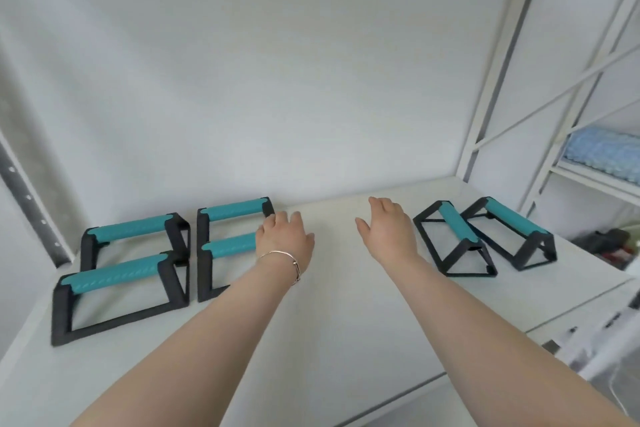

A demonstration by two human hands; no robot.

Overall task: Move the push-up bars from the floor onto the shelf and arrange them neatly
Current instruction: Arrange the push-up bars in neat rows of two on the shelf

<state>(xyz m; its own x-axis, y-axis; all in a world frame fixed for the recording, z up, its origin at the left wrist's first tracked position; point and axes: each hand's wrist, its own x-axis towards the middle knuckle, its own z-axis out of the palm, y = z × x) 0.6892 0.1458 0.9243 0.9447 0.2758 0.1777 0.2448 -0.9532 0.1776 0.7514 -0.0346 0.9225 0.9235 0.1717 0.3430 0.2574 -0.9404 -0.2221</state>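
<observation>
Several black-framed push-up bars with teal grips stand on the white shelf (332, 305). On the left, two pairs sit in neat rows: front-left bar (114, 281), back-left bar (133, 229), a back-middle bar (233, 210) and a front-middle bar (228, 248). Two more bars (455, 227) (512, 222) stand angled on the right. My left hand (285, 236), wearing a bracelet, hovers at the right end of the middle pair, partly hiding it, fingers apart. My right hand (389, 230) is open over the bare shelf, just left of the angled bars.
A white wall backs the shelf. White metal uprights (491, 90) and cross braces stand at the right, with a neighbouring rack holding a blue textured mat (602, 152). A perforated grey upright (31, 204) rises at the left. Dark items lie low at the right.
</observation>
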